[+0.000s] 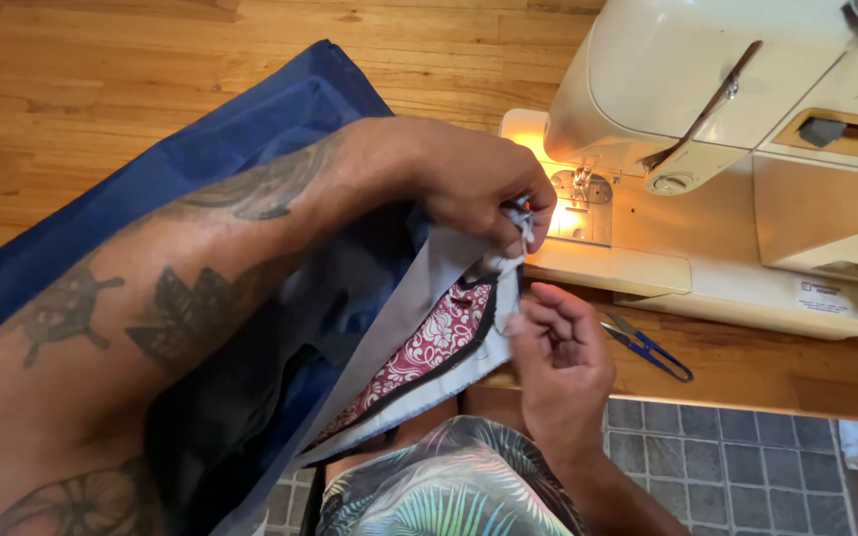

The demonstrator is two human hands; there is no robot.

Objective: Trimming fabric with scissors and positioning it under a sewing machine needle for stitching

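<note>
I am draping the navy blue fabric (230, 129) over my left forearm, and it is spilling away to the left of my left hand (474, 189) across the wooden table (71, 69). That hand is pinching shut on the top corner of the grey-lined panel (439, 283), right at my fingertips and just short of the sewing machine's needle plate (580, 206). The panel's long axis is running from that pinch down and leftward toward my lap, with a maroon floral lining (429, 342) and a black zipper (454, 359) lying along it. My right hand (563, 357) is sitting below the left, fingers curled and nipping the panel's lower right edge (so both hands are on it, the left being nearer the needle). Just right of my right hand, blue thread snips (647, 347) are lying on the table, apart from my fingers. Beyond them the cream sewing machine (727, 99) is standing, lamp glowing.
</note>
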